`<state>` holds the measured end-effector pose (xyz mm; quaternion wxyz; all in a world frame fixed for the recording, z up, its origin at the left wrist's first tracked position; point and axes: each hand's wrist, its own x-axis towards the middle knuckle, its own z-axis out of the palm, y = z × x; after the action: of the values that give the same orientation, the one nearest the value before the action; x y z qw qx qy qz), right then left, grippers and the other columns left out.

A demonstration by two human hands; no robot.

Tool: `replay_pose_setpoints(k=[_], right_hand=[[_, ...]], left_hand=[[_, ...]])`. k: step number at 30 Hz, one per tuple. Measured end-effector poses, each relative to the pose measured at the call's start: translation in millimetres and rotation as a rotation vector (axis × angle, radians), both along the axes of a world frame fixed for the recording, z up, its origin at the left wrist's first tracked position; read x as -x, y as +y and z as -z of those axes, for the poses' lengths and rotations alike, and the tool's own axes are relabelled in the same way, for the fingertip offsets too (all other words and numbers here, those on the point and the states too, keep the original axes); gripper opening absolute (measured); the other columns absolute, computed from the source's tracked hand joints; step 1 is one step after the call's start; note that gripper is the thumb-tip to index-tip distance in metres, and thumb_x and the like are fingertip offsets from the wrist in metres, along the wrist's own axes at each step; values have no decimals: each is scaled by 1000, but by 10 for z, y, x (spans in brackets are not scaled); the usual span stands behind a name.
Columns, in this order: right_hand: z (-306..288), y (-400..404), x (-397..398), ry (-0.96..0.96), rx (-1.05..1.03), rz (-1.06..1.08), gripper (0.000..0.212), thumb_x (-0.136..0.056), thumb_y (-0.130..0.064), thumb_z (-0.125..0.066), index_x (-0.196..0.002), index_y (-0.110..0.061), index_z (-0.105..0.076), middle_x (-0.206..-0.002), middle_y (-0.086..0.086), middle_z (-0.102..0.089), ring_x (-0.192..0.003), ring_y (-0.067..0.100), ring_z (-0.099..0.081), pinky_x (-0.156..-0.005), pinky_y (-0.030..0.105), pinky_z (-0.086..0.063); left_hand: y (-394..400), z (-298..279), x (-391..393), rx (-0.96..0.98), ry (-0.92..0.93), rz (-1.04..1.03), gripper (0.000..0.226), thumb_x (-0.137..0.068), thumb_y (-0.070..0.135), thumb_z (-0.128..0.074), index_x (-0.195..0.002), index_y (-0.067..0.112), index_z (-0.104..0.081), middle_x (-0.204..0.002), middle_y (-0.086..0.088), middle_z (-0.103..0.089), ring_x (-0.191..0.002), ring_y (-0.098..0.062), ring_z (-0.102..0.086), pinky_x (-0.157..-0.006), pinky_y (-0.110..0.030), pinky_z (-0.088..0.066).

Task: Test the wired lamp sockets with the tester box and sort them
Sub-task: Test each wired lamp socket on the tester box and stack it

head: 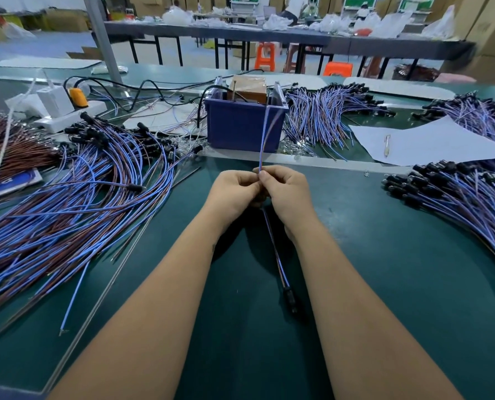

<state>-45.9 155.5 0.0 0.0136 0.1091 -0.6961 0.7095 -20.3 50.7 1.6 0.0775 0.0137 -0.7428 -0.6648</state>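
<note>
Both forearms reach over the green counter [385, 255]. Between them a black lamp socket [289, 297] hangs on its blue-brown wire [273, 249]. Left hand [234, 187] and right hand [284, 189] pinch that wire together, its ends rising toward the blue tester box [242, 125].

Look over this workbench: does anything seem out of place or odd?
A single blue wire lies apart from the big left pile, alone on the green mat. Both hands pinch one wired socket's leads.
</note>
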Motion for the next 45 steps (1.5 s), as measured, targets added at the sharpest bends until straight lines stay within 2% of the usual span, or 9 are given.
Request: replay_pose_setpoints(k=[3,9,12,17,21,24,34,38,45], right_hand=[[14,16,21,-1,-17,50,12,-93,-2,-59,-90,-5,-70,-74,-1,-65,-60,-1,-58,-57,11,-46],[15,9,40,-43,-13,99,26,-93,-4,-56,-69,-13,-61,-63,-1,-58,-53,2,-53,-54,17,-45],[7,16,57,-49,-28,164,24,-95,-8,-52,-73,-15,-58,-70,0,-60,-66,13,-53,-68,32,-48],[7,45,39,1,-122,193,21,-96,-12,-53,-75,-17,-57,-66,-2,-57,-62,12,-49,-62,26,-43],[18,42,19,39,-186,203,18,-96,-17,-54,-79,-16,-58,-67,1,-57,-63,15,-49,-60,28,-40],[24,37,28,55,-198,225,17,-96,-19,-55,-80,-18,-60,-64,-2,-56,-64,16,-51,-62,30,-42],[26,-57,213,15,-126,294,17,-94,-20,-56,-78,-22,-61,-66,-5,-56,-66,16,-51,-67,32,-45],[52,-71,248,37,-175,281,18,-94,-20,-56,-77,-23,-60,-65,-5,-56,-65,17,-52,-65,32,-45],[84,-79,247,71,-206,259,13,-94,-24,-59,-83,-23,-64,-65,-10,-57,-65,15,-52,-65,27,-42]], left_hand=[[16,14,-12,-10,25,-62,9,-92,6,-63,-88,6,-72,-75,-10,-68,-63,-9,-64,-54,-15,-50],[25,14,-4,-86,-23,-71,10,-90,5,-64,-83,5,-72,-69,-4,-70,-61,-11,-66,-55,-18,-52],[2,4,6,-128,-18,-135,13,-93,3,-59,-84,5,-68,-72,-5,-69,-61,-13,-67,-55,-20,-53],[-92,6,57,-100,30,-250,19,-98,7,-49,-112,18,-55,-75,2,-67,-50,-3,-60,-46,-17,-46],[-201,17,88,-51,131,-376,16,-102,16,-46,-100,20,-61,-64,5,-60,-44,-1,-52,-43,-13,-40],[-257,20,114,-68,181,-465,14,-100,12,-47,-97,16,-61,-68,2,-61,-50,0,-55,-48,-11,-42],[-255,97,273,-19,84,-528,13,-97,15,-53,-93,19,-65,-72,6,-69,-68,-9,-65,-74,-33,-55],[-280,122,312,34,53,-514,13,-96,18,-57,-96,18,-70,-68,11,-69,-57,5,-61,-64,-24,-48],[-350,67,262,-70,71,-465,17,-96,14,-56,-84,23,-66,-66,10,-70,-55,-1,-63,-50,-15,-46]])
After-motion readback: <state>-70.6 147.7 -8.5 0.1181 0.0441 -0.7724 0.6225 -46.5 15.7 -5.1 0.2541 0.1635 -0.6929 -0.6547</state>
